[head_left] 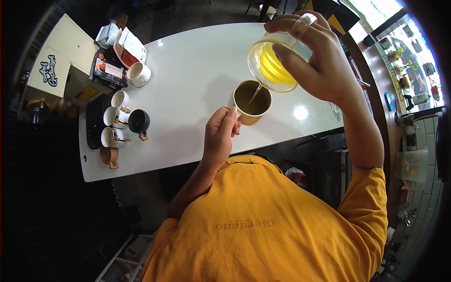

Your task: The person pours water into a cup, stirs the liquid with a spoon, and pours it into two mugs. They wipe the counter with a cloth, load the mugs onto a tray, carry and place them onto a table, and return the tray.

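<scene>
My left hand is closed on the handle of a mug, tan on the outside with a pale rim. The mug is held over the white table, with dark liquid visible inside. Above and to its right, my right hand grips a clear glass jug with a glass handle. The jug is tilted toward the mug, and yellow liquid shows in it. A thin stream runs from its lip into the mug. Whether the mug touches the table I cannot tell.
On the left of the white table stand several cups, among them a black cup and a brown cup. Behind them are a cream mug, a dark printed bag and a cream box. A wooden counter runs along the right.
</scene>
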`<control>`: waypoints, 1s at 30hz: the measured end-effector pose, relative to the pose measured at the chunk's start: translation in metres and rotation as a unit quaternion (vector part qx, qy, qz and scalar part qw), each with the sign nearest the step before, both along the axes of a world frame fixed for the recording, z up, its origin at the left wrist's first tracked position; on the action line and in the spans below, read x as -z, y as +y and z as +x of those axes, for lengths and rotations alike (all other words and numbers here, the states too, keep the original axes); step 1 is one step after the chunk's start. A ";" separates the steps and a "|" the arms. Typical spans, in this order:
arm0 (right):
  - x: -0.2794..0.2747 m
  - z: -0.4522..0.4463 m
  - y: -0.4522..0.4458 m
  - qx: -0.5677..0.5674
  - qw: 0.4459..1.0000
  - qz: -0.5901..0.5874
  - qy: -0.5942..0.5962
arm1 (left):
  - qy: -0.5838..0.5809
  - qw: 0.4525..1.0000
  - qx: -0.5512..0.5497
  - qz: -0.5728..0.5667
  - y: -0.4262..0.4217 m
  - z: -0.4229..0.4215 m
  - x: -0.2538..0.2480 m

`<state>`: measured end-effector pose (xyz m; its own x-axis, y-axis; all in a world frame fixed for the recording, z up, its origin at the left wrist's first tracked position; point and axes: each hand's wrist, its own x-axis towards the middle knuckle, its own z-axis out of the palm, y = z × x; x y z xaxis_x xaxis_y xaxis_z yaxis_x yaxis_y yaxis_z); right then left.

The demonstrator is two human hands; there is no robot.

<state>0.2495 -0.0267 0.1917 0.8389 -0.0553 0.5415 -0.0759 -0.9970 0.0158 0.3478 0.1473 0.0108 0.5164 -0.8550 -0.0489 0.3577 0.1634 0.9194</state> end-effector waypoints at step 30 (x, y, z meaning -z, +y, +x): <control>0.079 -0.037 -0.054 0.113 0.898 0.371 -0.208 | 0.029 0.999 0.004 -0.041 -0.028 0.016 0.051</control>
<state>0.2122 -0.0806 0.1123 0.4946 -0.6742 0.5485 -0.1238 -0.6793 -0.7234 0.3641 0.1190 -0.0400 0.5073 -0.8617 -0.0088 0.4121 0.2336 0.8807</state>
